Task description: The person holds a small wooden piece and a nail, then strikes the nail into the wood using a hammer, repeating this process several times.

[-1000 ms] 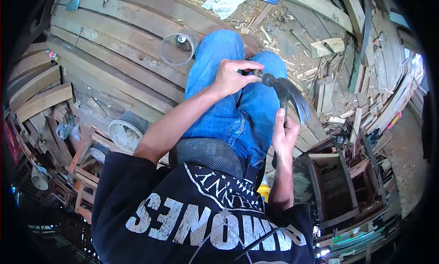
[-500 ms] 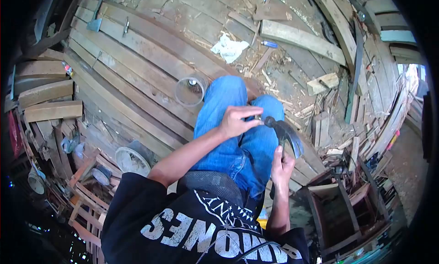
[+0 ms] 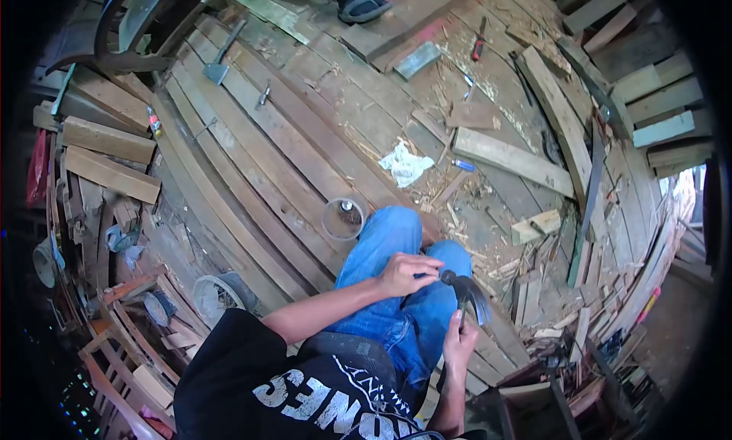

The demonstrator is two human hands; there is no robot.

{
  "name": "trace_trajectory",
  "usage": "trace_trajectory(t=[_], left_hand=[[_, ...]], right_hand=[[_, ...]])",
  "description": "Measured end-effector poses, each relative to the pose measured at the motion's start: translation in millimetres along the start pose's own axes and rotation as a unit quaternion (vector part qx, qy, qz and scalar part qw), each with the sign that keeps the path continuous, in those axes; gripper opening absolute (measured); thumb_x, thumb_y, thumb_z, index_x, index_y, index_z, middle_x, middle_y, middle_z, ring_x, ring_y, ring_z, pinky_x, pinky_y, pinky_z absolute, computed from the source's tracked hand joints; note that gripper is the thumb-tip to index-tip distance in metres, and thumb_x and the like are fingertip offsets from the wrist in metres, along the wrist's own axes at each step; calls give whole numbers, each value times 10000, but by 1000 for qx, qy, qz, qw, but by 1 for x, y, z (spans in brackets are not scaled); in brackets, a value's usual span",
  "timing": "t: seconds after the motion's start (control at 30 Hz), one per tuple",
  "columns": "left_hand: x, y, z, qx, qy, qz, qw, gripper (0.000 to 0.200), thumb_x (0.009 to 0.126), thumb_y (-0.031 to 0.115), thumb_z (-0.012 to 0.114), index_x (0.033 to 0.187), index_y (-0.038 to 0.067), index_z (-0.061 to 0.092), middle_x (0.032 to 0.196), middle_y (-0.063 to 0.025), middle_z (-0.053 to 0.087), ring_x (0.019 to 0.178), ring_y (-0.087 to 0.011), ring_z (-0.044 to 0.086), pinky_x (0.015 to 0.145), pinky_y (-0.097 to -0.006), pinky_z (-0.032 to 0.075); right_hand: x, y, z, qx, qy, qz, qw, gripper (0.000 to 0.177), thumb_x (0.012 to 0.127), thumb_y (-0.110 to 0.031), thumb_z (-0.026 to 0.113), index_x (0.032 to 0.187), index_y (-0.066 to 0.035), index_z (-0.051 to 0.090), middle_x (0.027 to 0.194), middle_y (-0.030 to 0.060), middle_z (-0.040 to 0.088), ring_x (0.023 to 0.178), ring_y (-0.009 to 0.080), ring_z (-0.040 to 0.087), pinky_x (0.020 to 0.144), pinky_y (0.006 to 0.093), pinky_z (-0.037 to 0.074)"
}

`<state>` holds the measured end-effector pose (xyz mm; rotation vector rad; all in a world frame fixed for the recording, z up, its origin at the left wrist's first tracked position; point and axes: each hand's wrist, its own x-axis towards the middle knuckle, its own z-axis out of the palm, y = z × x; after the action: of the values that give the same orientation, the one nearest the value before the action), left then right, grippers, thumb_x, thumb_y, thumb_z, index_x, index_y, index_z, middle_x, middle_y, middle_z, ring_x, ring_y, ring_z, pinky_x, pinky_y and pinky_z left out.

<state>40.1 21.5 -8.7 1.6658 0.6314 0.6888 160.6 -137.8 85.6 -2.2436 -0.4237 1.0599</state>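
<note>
I sit on a plank floor with my blue-jeaned knees [image 3: 389, 245] in front of me. My right hand [image 3: 459, 341] is closed around the handle of a dark claw hammer [image 3: 468, 297], held upright over my lap. My left hand [image 3: 408, 273] reaches across and pinches at the hammer's head with its fingertips. I cannot make out whether something small sits between those fingers.
A clear round plastic container [image 3: 343, 218] stands by my left knee. Beyond lie a white rag [image 3: 406, 165], a blue marker [image 3: 463, 165], a wood block [image 3: 536, 226], planks and shavings. A round wire-fronted object [image 3: 218, 296] is at the left, and a shoe [image 3: 363, 8] at the top.
The view has tilted up, so hands and hammer sit lower and smaller and more floor shows. Both hands keep the same hold on the hammer.
</note>
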Motion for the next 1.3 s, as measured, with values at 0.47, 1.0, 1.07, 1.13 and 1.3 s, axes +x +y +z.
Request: trace_trajectory(t=[0.47, 1.0, 1.07, 1.13, 1.3], left_hand=[[-4, -2, 3, -21, -9, -15, 1000, 102, 708, -35, 694, 778, -11, 623, 1036, -112, 700, 862, -252, 702, 760, -335, 570], [-4, -3, 6, -14, -13, -71, 997, 77, 696, -49, 681, 701, -18, 611, 1010, -141, 703, 949, -272, 689, 841, -357, 548], [-4, -1, 7, -31, -2, -65, 997, 75, 710, -69, 683, 760, -21, 656, 1008, -156, 702, 955, -263, 689, 846, -350, 544], [-2, -2, 6, -36, -9, -45, 998, 114, 711, -75, 692, 813, -26, 681, 1007, -156, 704, 939, -252, 694, 824, -336, 549], [1, -7, 3, -34, -5, -43, 998, 119, 724, -65, 705, 836, -27, 688, 1010, -147, 706, 893, -244, 704, 782, -316, 559]], right_hand=[[-4, -15, 2, -43, -8, -60, 997, 472, 936, -350, 571, 626, 6, 541, 465, 13, 379, 465, 84, 356, 432, 321, 296], [-7, -35, 0, -80, 28, -78, 993, 420, 930, -315, 584, 687, 26, 550, 479, 54, 384, 476, 91, 353, 427, 339, 292], [-12, -46, 2, -29, 42, -88, 995, 443, 940, -324, 577, 666, 22, 531, 479, 17, 381, 483, 74, 335, 427, 311, 274], [-12, -32, 9, 20, 51, -109, 993, 452, 946, -322, 570, 656, 21, 521, 498, -13, 373, 497, 68, 326, 440, 297, 270], [-14, -29, 9, -55, 2, -43, 998, 320, 933, -276, 589, 807, 18, 563, 588, 25, 464, 539, 86, 410, 481, 298, 327]])
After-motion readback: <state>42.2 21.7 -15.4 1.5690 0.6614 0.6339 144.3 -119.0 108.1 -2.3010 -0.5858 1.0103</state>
